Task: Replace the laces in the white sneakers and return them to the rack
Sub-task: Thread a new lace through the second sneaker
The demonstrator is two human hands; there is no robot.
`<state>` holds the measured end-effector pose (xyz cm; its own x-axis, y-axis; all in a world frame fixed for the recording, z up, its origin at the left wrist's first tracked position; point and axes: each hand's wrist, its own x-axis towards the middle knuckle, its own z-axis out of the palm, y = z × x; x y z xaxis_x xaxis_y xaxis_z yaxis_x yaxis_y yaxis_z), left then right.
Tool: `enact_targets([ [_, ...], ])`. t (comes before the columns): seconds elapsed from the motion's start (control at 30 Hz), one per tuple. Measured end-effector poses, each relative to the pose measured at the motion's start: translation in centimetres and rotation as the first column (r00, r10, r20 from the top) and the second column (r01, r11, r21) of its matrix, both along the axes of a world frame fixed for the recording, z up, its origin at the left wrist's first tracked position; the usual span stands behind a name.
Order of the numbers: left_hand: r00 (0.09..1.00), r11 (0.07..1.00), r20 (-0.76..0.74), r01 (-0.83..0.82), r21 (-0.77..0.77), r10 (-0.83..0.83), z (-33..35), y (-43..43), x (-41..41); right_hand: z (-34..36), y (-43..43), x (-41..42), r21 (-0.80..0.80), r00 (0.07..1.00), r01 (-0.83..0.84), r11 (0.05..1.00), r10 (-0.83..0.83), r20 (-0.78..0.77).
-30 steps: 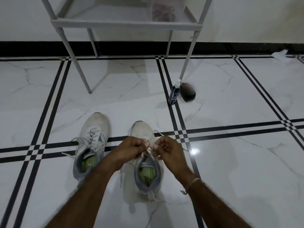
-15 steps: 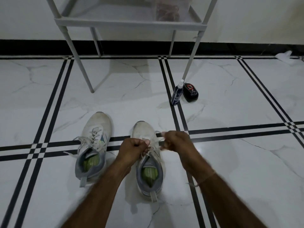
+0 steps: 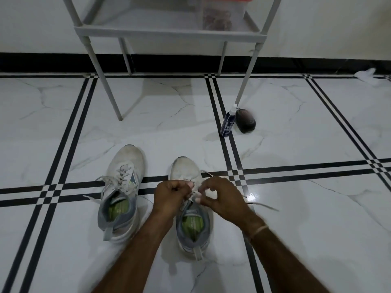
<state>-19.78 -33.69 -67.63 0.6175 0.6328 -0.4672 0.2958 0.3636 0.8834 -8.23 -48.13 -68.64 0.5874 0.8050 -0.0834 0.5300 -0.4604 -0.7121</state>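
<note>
R hand point(image 3: 221, 198) back nearer L hand point(image 3: 171, 196); both hands pinch lace point(image 3: 263, 206) over scuffed white sneaker point(image 3: 186, 168).

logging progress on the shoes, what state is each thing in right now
left sneaker, on floor, laced, ends loose
right sneaker, on floor, not tied
lace, held by both hands, one end trailing on floor
left hand, gripping lace
right hand, pinching lace
bottle, upright on floor
rack, standing
jar, on rack, lid on
</note>
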Motion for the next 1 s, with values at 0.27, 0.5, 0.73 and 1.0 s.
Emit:
enact_targets([
  [0.27, 0.975, 0.969, 0.013, -0.222, 0.106, 0.221, 0.2, -0.6, -0.4, 3.5, 1.5, -1.6, 0.228, 0.781, 0.239, 0.944, -0.048, -0.623],
  [0.5, 0.874, 0.815, 0.107, -0.390, -0.428, 0.474, -2.6, 2.4, -0.9, 0.8, 2.0, -0.3, -0.026, 0.089, 0.731, 0.681, -0.133, -0.987],
  [0.73, 0.929, 0.911, 0.008, -0.362, -0.199, 0.371, -4.1, 3.4, -1.5, -2.1, 0.2, -0.6, -0.075, 0.208, 0.730, 0.679, -0.326, -0.922],
  [1.0, 0.937, 0.916, -0.082, -0.349, -0.199, 0.339, -4.1, 0.5, -1.4, -1.6, 0.4, 0.5, 0.058, 0.780, 0.526, 0.849, -0.454, -0.431],
])
